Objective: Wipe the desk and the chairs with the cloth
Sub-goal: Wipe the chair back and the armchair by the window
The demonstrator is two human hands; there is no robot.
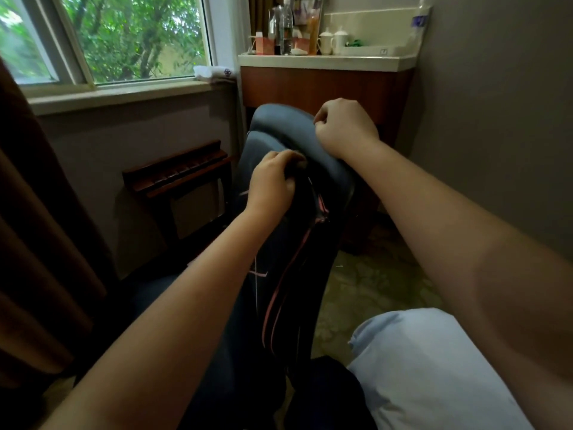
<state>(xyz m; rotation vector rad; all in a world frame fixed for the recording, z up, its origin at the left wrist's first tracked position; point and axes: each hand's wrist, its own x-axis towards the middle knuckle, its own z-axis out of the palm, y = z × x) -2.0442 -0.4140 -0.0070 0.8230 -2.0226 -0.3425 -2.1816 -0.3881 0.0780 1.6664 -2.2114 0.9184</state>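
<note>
Clenching left hand [273, 180] and right hand [344, 128] atop the dark backpack [291, 243], we are likely clearing it before wiping, next needing the white cloth [214, 72] on the far sill [124, 94] left of the desk [325, 61].

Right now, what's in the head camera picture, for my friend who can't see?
The left hand and right hand grip the top of a dark bag with pink zips. Behind it stand a desk with bottles and cups, and a window showing green trees.
</note>
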